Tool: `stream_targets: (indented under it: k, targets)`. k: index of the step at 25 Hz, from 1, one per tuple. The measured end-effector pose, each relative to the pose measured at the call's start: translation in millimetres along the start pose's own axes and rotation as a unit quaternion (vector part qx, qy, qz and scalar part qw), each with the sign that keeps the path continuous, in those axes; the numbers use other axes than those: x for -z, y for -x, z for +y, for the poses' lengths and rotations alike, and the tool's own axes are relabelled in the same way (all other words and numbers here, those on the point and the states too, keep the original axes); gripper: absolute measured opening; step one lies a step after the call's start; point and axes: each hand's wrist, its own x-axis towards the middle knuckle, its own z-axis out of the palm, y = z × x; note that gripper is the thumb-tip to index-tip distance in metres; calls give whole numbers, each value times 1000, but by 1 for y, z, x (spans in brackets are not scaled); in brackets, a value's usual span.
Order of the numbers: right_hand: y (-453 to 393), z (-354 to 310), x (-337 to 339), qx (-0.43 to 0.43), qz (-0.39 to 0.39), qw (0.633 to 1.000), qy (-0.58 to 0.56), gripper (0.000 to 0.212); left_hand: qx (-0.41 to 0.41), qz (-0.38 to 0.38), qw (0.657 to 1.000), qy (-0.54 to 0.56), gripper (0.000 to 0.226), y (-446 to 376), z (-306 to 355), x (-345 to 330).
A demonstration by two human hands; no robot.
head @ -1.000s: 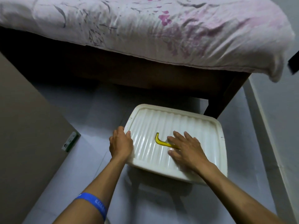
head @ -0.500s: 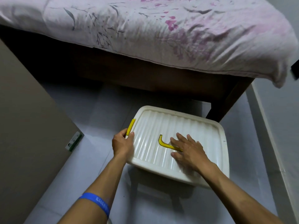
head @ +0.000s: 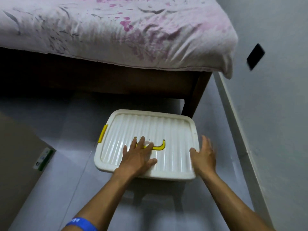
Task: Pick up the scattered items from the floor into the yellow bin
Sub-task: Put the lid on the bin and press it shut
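Note:
A bin with a white ribbed lid stands on the floor in front of the bed. A yellow clip shows on the lid's left edge, and a yellow handle lies in the lid's middle. My left hand lies flat on the lid with straight fingers that cover the handle's left part. At the lid's right edge is my right hand, fingers spread and blurred. The bin's body is hidden under the lid.
A bed with a pink flowered sheet and a dark wooden frame fills the far side. A brown panel stands at the left with a small green-and-white item beside it. A white wall runs along the right.
My left hand left the lid's left edge and now lies on the handle in the middle. My right hand went from the handle to the lid's right edge.

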Motion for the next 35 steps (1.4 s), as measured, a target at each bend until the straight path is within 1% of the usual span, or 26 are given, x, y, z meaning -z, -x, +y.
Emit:
stream_targets:
  k: [1, 2, 3, 4, 5, 6, 8, 11, 12, 14, 16, 17, 18, 19, 20, 21, 22, 23, 24, 25, 26, 27, 29, 31, 33, 35]
  targets:
    - [-1, 15, 7, -117, -50, 991, -49, 67, -1, -2, 1000, 2, 70, 1, 0, 0]
    - [0, 21, 10, -209, -110, 963, -132, 67, 0, -6, 1000, 0, 70, 1, 1, 1]
    - [0, 22, 11, -264, -147, 927, -222, 60, 2, -8, 1000, -1, 70, 2, 2, 1]
    - [-2, 21, 11, -269, -140, 913, -271, 48, 4, -9, 1000, 1, 70, 1, 3, 0]
    - [-4, 20, 9, -246, -108, 923, -274, 38, 5, -8, 1000, 4, 70, 0, 3, 0]
    - [-6, 19, 7, -204, -63, 946, -244, 30, 3, -8, 1000, 4, 70, -1, 2, 0]
    - [-3, 15, 3, -104, 3, 986, -130, 20, 1, -3, 1000, 2, 70, -2, 0, -3]
    - [4, 12, 3, -2, 40, 999, 17, 28, 4, 6, 1000, 5, 68, -2, 0, -5]
    - [3, 11, 4, 10, 36, 998, 43, 30, 2, 4, 1000, 6, 67, -2, 0, -5]
    - [7, 8, 12, 27, -16, 996, 85, 26, -3, -11, 1000, 8, 66, 3, 2, -1]
    - [19, 14, 21, 10, -92, 995, 42, 25, 17, 0, 1000, 17, 63, 16, 1, -1]
    - [31, 20, 23, -22, -119, 992, -22, 29, 53, 38, 997, 41, 62, 28, 0, -4]
    - [45, 26, 23, -65, -137, 984, -93, 29, 114, 103, 985, 83, 62, 43, -3, -8]
    - [59, 31, 20, -106, -148, 970, -161, 26, 186, 182, 956, 135, 63, 60, -8, -14]
    - [70, 35, 18, -137, -150, 954, -221, 22, 249, 244, 918, 189, 66, 76, -12, -19]
    - [77, 36, 15, -149, -142, 944, -256, 20, 295, 282, 877, 254, 69, 88, -16, -23]
    - [80, 37, 13, -146, -133, 942, -271, 20, 338, 294, 828, 336, 72, 94, -19, -24]
    - [82, 35, 12, -137, -126, 942, -278, 21, 383, 286, 766, 430, 71, 92, -20, -23]
    - [81, 34, 11, -131, -126, 942, -281, 21, 416, 264, 698, 519, 64, 88, -21, -20]
    - [79, 32, 11, -125, -131, 943, -281, 23, 424, 246, 642, 590, 53, 83, -23, -17]
    - [75, 28, 10, -118, -139, 943, -278, 24, 418, 239, 609, 631, 43, 78, -26, -15]
    - [68, 23, 9, -113, -147, 944, -274, 26, 412, 238, 595, 647, 36, 73, -30, -13]
    - [47, 12, 0, -112, -156, 941, -280, 30, 405, 241, 592, 654, 28, 61, -42, -6]
    - [19, -1, -15, -118, -144, 937, -295, 30, 395, 242, 596, 656, 22, 41, -54, 6]
    - [-10, -15, -34, -135, -120, 937, -299, 23, 383, 241, 603, 657, 17, 14, -68, 23]
    - [-38, -29, -55, -156, -91, 935, -304, 24, 369, 235, 618, 654, 14, -21, -82, 40]
